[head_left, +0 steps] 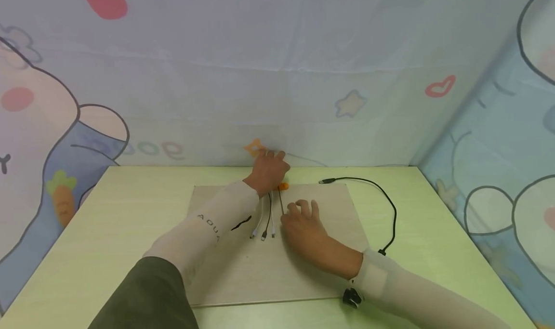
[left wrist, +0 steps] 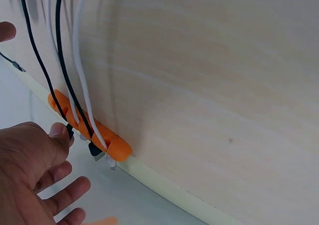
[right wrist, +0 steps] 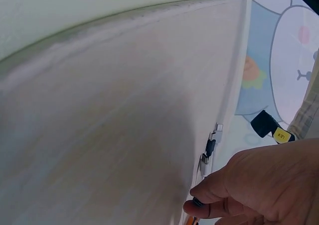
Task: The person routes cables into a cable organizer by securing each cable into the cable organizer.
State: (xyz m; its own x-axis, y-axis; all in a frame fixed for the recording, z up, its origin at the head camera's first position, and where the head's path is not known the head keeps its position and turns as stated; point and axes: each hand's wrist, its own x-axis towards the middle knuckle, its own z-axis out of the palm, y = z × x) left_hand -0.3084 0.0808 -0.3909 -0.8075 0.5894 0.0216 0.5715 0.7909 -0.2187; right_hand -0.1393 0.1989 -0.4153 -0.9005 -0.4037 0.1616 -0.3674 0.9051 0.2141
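Note:
An orange cable holder [left wrist: 119, 148] sits at the far edge of the wooden board [head_left: 243, 281], with black and white cables in its slots. My left hand [head_left: 266, 172] reaches over it. In the left wrist view, its thumb and a finger pinch a black plug [left wrist: 70, 130] just behind the outermost slot. From there a dark cable [head_left: 280, 201] runs forward to my right hand [head_left: 305, 232]. The right wrist view shows the right thumb and finger pinching a small black connector [right wrist: 197, 201], mostly hidden. White and black cable ends [head_left: 263, 235] lie on the board beside it.
A loose black cable [head_left: 394, 213] curves over the table [head_left: 433, 271] at the right, its lower end by my right sleeve. A patterned cloth [head_left: 217, 78] hangs directly behind the table's far edge. A black wrist device [head_left: 351, 297] is at my right cuff.

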